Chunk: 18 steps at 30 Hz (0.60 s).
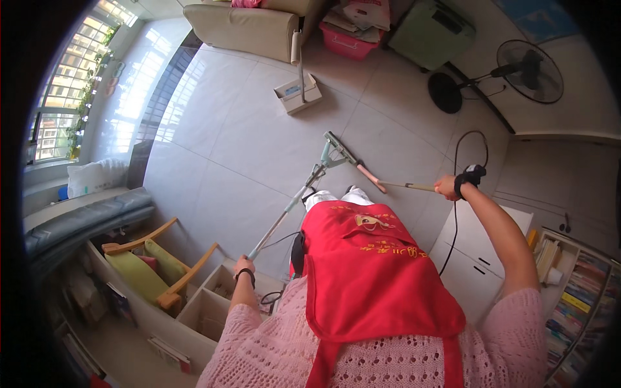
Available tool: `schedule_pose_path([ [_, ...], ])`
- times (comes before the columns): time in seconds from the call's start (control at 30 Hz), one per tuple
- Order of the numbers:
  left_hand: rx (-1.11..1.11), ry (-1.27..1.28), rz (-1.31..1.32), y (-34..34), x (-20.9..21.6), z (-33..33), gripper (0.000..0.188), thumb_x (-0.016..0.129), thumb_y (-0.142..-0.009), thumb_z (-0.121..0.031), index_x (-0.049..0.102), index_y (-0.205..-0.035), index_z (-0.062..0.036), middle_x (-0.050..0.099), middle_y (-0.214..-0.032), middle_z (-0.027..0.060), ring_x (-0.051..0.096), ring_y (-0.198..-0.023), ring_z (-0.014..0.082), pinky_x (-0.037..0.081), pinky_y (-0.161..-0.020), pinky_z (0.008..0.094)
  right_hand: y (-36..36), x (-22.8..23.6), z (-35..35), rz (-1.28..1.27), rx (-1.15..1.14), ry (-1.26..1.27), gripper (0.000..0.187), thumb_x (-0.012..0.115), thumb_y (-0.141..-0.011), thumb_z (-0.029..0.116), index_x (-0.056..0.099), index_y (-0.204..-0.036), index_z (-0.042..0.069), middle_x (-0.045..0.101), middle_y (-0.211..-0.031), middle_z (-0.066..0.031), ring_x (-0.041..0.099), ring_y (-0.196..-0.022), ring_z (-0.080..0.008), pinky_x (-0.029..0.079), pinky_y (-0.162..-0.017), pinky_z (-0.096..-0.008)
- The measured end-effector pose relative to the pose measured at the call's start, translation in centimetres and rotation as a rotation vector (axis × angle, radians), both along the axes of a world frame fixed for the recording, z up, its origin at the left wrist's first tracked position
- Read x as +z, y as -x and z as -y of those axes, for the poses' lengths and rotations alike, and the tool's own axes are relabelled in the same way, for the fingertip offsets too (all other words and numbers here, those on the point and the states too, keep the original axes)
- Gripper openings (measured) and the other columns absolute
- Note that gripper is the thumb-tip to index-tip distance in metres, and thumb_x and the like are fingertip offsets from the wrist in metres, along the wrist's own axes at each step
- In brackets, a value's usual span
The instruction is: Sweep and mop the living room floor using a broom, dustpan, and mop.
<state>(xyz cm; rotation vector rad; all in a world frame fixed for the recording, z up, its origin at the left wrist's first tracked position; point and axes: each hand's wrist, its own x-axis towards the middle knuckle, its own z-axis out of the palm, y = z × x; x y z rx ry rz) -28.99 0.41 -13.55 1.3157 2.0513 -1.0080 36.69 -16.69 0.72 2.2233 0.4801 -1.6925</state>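
My left hand [244, 266] is closed round the lower end of a long pale blue-grey mop pole [284, 216]. The pole slants away to the mop head [341, 147], a narrow bar with a hinged bracket, over the floor in front of my feet. Out to the right, my right hand [446, 187] grips a thin tan stick [417, 186]. That stick's far end meets a pink bar [370, 178] lying in line with the mop head; whether the two are joined I cannot tell. I wear a red apron [381, 278], and black bands sit on both wrists.
Ahead on the tiled floor stands a white box [299, 97] with an upright handle. Behind are a beige sofa [242, 32], a pink tub [349, 44], a green suitcase [432, 35] and a standing fan [530, 71]. A wooden-armed chair [155, 265] is left, a white cabinet [475, 252] right.
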Motion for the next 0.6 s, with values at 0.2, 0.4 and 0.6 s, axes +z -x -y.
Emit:
schedule_pose_path([
  [0.2,-0.028,0.034,0.028,-1.6,0.6,-1.0,0.026,0.048,-0.085,-0.028,0.053,-0.110,-0.0230,0.055,-0.111,0.0030,0.043,-0.111,0.0243,0.032,-0.090,0.0498,-0.9,1.8,0.7,-0.024,-0.015,-0.099,0.012,0.043,-0.078,0.016,0.051,-0.081,0.007,0.048,-0.056,-0.0052,0.044,-0.040,-0.0142,0.036,-0.035,-0.0282],
  [0.4,-0.028,0.020,0.042,-0.4,0.4,-0.4,0.026,0.050,-0.083,-0.028,0.054,-0.109,-0.0242,0.055,-0.112,0.0016,0.045,-0.109,0.0247,0.031,-0.090,0.0508,-0.3,3.9,-5.3,0.044,0.119,-0.027,0.015,0.040,-0.078,0.013,0.053,-0.081,0.008,0.051,-0.058,-0.0041,0.047,-0.043,-0.0141,0.040,-0.038,-0.0274],
  [0.6,0.023,-0.024,0.057,-0.2,-0.1,-0.2,0.025,0.051,-0.082,-0.028,0.055,-0.107,-0.0260,0.057,-0.109,0.0018,0.047,-0.108,0.0232,0.030,-0.088,0.0508,-1.8,3.7,-7.6,-0.058,0.418,0.044,0.012,0.044,-0.077,0.014,0.050,-0.073,0.004,0.051,-0.059,-0.0082,0.046,-0.040,-0.0136,0.038,-0.035,-0.0257],
])
